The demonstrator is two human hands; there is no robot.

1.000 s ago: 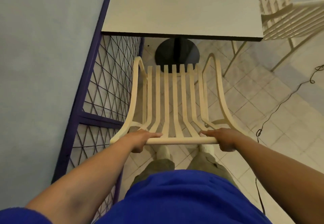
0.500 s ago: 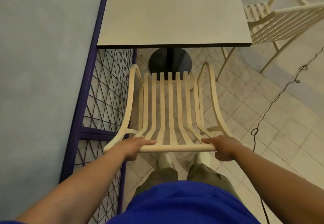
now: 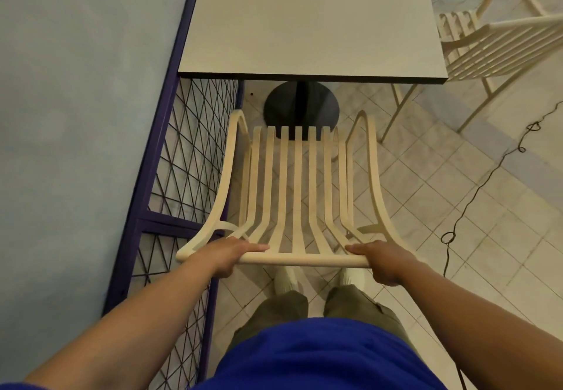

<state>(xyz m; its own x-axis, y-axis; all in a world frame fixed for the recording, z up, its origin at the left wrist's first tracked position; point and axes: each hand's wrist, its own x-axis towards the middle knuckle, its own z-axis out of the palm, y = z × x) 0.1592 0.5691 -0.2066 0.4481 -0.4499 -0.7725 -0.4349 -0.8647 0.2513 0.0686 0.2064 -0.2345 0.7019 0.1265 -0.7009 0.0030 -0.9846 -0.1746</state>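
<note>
A cream slatted chair [image 3: 297,194] stands in front of me, its seat facing a grey square table [image 3: 310,33]. My left hand [image 3: 227,254] grips the left end of the chair's top rail [image 3: 304,259], fingers curled over it. My right hand [image 3: 380,258] grips the right end of the same rail. The chair's front edge sits just short of the table's near edge, above the table's black round base [image 3: 301,106].
A purple metal frame with wire mesh [image 3: 182,158] runs along the left, against a pale blue wall. A second cream chair [image 3: 499,42] stands right of the table. A black cable [image 3: 484,182] trails over the tiled floor at right. My feet are under the rail.
The table and chair sit lower in the frame than a second ago, so more of the tabletop and its purple sticker shows. Both hands keep their grip on the rail.
</note>
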